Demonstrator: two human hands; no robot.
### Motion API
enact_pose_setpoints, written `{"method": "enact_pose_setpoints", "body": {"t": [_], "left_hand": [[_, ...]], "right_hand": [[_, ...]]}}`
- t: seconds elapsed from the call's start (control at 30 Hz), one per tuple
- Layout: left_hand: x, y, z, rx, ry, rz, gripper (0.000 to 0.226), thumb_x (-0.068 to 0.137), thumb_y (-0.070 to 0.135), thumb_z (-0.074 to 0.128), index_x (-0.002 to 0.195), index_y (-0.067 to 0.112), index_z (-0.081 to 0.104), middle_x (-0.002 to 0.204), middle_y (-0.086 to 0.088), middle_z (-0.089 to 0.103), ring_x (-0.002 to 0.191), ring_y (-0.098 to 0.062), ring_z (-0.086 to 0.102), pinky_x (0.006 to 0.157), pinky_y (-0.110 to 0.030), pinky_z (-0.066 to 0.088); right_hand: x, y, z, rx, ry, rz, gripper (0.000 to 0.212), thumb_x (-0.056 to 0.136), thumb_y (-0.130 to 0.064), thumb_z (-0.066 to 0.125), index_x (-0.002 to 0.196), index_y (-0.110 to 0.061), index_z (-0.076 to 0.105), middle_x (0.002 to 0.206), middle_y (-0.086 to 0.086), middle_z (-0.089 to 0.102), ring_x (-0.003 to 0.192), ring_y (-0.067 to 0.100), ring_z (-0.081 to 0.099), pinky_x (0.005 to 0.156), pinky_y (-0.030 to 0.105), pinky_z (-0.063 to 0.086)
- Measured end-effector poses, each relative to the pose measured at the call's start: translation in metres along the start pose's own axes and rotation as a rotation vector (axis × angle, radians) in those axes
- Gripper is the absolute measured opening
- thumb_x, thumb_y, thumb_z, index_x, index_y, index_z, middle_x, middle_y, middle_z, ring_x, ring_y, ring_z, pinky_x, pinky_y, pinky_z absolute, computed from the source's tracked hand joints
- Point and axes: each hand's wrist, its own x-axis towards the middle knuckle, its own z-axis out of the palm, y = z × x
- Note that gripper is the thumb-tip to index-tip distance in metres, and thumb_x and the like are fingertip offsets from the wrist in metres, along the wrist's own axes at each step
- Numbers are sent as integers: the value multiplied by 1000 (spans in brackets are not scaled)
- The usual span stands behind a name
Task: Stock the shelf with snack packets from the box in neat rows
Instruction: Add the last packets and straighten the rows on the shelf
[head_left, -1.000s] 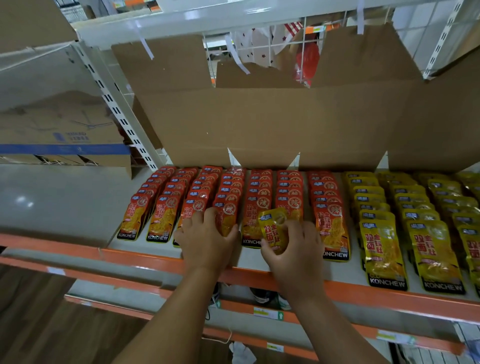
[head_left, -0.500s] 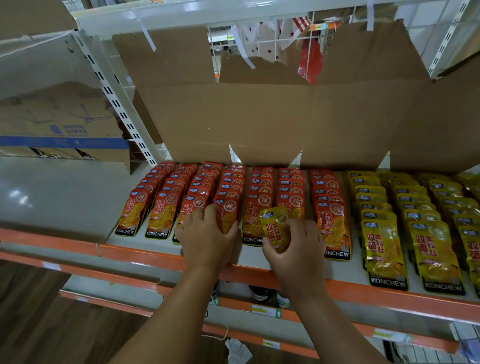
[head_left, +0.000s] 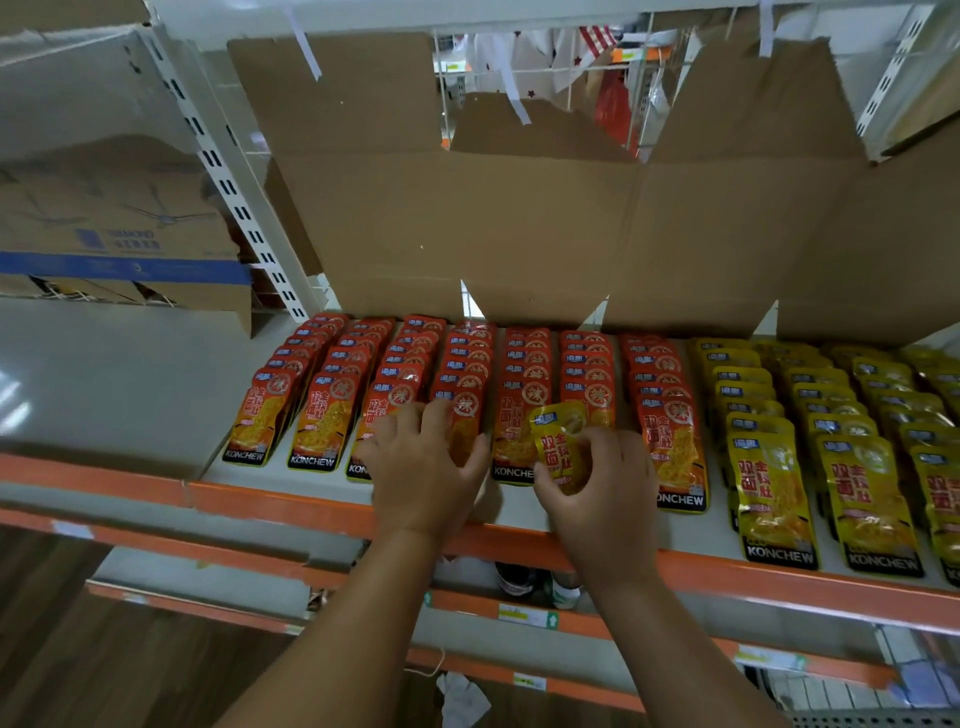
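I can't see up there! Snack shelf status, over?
Left hand resting on front red packets. Right hand pinching one yellow packet above them. Nothing blocking.

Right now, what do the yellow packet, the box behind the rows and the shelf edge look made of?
Yellow packet: probably glossy plastic film; it crinkles and glints in the right hand. Box: matt brown cardboard, with torn flap edges. Shelf edge: likely painted metal, smooth orange.
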Motion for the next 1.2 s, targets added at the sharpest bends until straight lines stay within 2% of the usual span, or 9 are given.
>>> {"method": "enact_pose_setpoints", "body": {"t": [0.2,0.33,0.47,0.57,0.7,0.8,0.9,1.07,1.2], "left_hand": [[-4,6,0,-122,-2,172,50,85,55,58,120,21,67,118,-1,65,107,-29,56,87,-47,42],[-11,30,3,-199,-3,212,47,84,53,59,118,22,67,117,-2,65,108,-29,57,87,-48,45],[-16,57,3,-264,-35,283,44,84,52,62,118,23,66,114,0,66,106,-27,56,86,-45,44],[-23,81,5,-278,-90,324,43,85,51,63,118,24,66,113,0,65,105,-27,56,82,-44,44],[-39,116,12,-316,-175,358,41,86,52,60,117,26,65,114,0,66,107,-29,57,86,-46,44],[-51,150,21,-325,-194,391,40,86,50,61,118,27,66,114,2,65,108,-29,57,87,-44,42],[-66,192,32,-346,-213,416,40,87,50,61,120,27,65,116,3,63,108,-26,55,88,-43,43],[-84,251,44,-281,-236,440,43,87,52,59,120,25,66,119,1,64,108,-27,54,89,-46,45],[-89,259,49,-216,-217,489,45,86,47,55,119,21,68,122,0,65,109,-28,56,89,-45,41]], "right_hand": [[2,-2,-1,37,7,41,46,76,-45,78,110,-21,58,108,-1,53,102,19,52,87,48,50],[5,-10,-13,77,56,74,42,79,-40,79,109,-20,58,106,-3,52,98,13,49,82,40,51],[7,-14,-39,84,117,104,38,81,-38,78,108,-28,54,108,-8,47,101,13,50,83,33,50],[7,-1,-67,20,159,119,37,81,-41,77,107,-29,53,108,-8,47,102,13,49,83,31,47],[8,33,-110,-21,224,191,39,82,-39,79,109,-25,56,107,-6,48,101,14,49,82,30,44],[11,72,-145,-54,270,238,41,80,-40,80,107,-20,58,105,-1,52,94,12,46,76,18,38],[14,115,-181,-81,275,308,43,80,-43,79,108,-17,58,106,2,52,92,16,48,74,27,38],[17,167,-221,-112,214,343,50,82,-45,79,117,-17,58,109,2,50,90,22,52,78,42,51],[21,182,-222,-113,123,297,48,81,-50,77,115,-21,59,109,1,50,94,25,54,79,48,53]]}}
